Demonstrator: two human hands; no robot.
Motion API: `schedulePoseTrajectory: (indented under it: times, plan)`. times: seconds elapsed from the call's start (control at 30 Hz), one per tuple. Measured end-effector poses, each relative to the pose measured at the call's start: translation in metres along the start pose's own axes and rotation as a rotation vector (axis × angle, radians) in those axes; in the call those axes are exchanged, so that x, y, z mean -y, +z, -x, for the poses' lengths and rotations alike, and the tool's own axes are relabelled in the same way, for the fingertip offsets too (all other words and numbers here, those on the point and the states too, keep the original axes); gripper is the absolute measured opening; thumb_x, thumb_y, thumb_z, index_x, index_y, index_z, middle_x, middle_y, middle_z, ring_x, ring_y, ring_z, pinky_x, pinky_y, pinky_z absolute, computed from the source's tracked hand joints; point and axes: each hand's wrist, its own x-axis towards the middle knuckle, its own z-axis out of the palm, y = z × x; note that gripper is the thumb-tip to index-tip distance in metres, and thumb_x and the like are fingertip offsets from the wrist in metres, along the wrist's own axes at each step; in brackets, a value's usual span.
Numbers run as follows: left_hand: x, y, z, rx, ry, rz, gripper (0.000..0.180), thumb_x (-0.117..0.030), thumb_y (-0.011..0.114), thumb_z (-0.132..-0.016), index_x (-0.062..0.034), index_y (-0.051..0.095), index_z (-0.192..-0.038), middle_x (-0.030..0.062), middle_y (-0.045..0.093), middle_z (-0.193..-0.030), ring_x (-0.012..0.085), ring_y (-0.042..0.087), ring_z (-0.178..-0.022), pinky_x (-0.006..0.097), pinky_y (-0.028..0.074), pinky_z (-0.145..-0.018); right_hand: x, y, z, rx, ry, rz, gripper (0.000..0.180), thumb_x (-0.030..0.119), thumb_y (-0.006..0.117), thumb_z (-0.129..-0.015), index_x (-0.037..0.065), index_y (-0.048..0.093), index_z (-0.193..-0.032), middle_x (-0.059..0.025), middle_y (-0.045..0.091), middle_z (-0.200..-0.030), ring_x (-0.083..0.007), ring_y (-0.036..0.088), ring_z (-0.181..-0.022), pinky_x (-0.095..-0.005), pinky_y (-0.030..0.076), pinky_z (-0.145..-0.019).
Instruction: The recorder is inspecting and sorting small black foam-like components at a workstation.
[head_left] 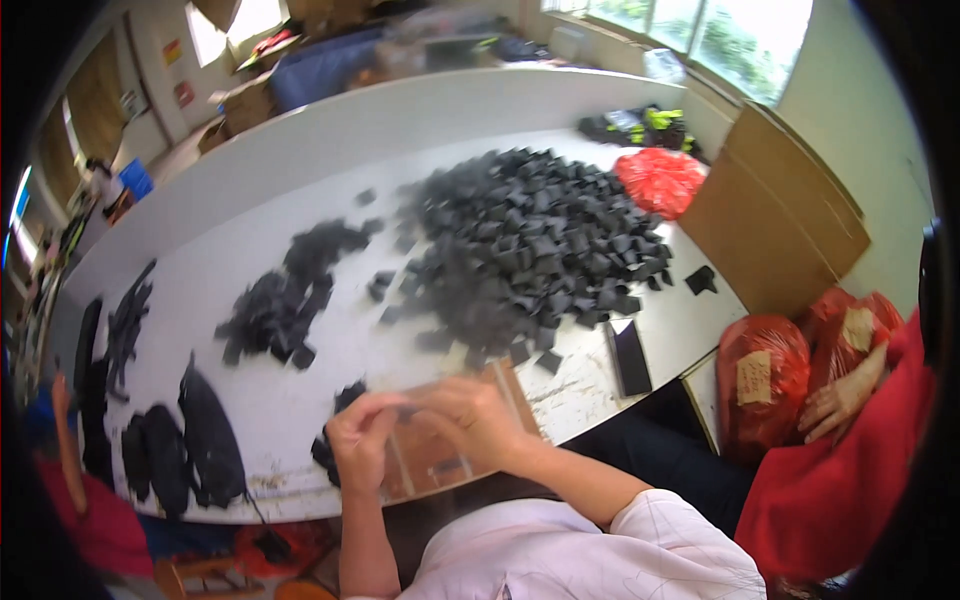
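My left hand (362,432) and my right hand (482,418) meet at the fingertips above a reddish-brown board (515,400) at the table's near edge. Both have their fingers pinched together. A small dark bit shows between the fingertips, too blurred to name. On the board below my right hand lies a small dark piece (447,467). Several black pieces (325,455) sit just left of my left hand, partly hidden by it. Beyond my hands, a large heap of small black folded pieces (540,235) covers the middle of the table.
A smaller black pile (275,310) lies to the left, with black pouches (210,440) near the left edge. A dark flat block (629,357) is at right. Red bags (765,380) and a cardboard sheet (770,215) stand at the right, beside a person in red (840,480).
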Motion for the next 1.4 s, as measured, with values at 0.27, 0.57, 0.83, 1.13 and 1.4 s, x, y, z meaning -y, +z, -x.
schedulePoseTrajectory:
  times: [0.27,0.57,0.83,1.13,1.4]
  plan:
    - [0.008,-0.006,0.002,0.056,0.164,-0.046,0.005,0.001,0.061,-0.077,0.0038,0.062,-0.081,0.0076,0.061,-0.079,0.0124,0.055,-0.074,0.023,0.044,-0.068,-0.011,0.021,0.011,-0.14,-0.069,-0.058,0.013,0.01,0.062,-0.075,0.0,0.054,-0.073,-0.0104,0.046,-0.066,-0.0275,0.049,-0.063,-0.0349,0.039,-0.055]
    - [0.01,-0.006,-0.001,0.036,0.322,-0.306,0.008,-0.003,0.066,-0.072,0.001,0.062,-0.076,0.0088,0.059,-0.073,0.0163,0.055,-0.068,0.025,0.043,-0.064,0.001,-0.028,-0.022,0.269,0.184,-0.135,0.028,0.023,0.058,-0.083,-0.001,0.06,-0.097,-0.0141,0.062,-0.076,-0.0214,0.059,-0.063,-0.0325,0.046,-0.059]
    - [0.017,0.0,0.004,-0.054,0.347,-0.272,0.008,-0.002,0.064,-0.072,0.0013,0.061,-0.079,0.0095,0.059,-0.073,0.0169,0.056,-0.067,0.026,0.043,-0.063,0.015,-0.067,-0.076,-0.064,-0.043,0.081,0.033,0.029,0.051,-0.086,-0.002,0.059,-0.095,-0.0148,0.06,-0.079,-0.0262,0.06,-0.073,-0.0323,0.047,-0.065]
    - [0.004,-0.003,-0.003,0.047,0.356,-0.295,0.009,0.005,0.058,-0.074,0.0016,0.062,-0.081,0.0067,0.06,-0.076,0.0115,0.053,-0.067,0.022,0.042,-0.06,0.013,-0.012,-0.018,0.294,-0.029,0.223,0.032,0.032,0.057,-0.081,0.0,0.059,-0.077,-0.0125,0.054,-0.072,-0.0323,0.055,-0.067,-0.0399,0.043,-0.057]
    - [0.01,-0.004,0.003,0.074,0.368,-0.298,0.009,0.006,0.057,-0.075,0.0012,0.062,-0.081,0.0055,0.059,-0.074,0.0093,0.052,-0.065,0.021,0.041,-0.056,0.0,0.001,-0.001,0.142,-0.206,0.336,0.022,0.024,0.06,-0.078,0.004,0.055,-0.071,-0.009,0.051,-0.065,-0.0271,0.054,-0.059,-0.0354,0.041,-0.049]
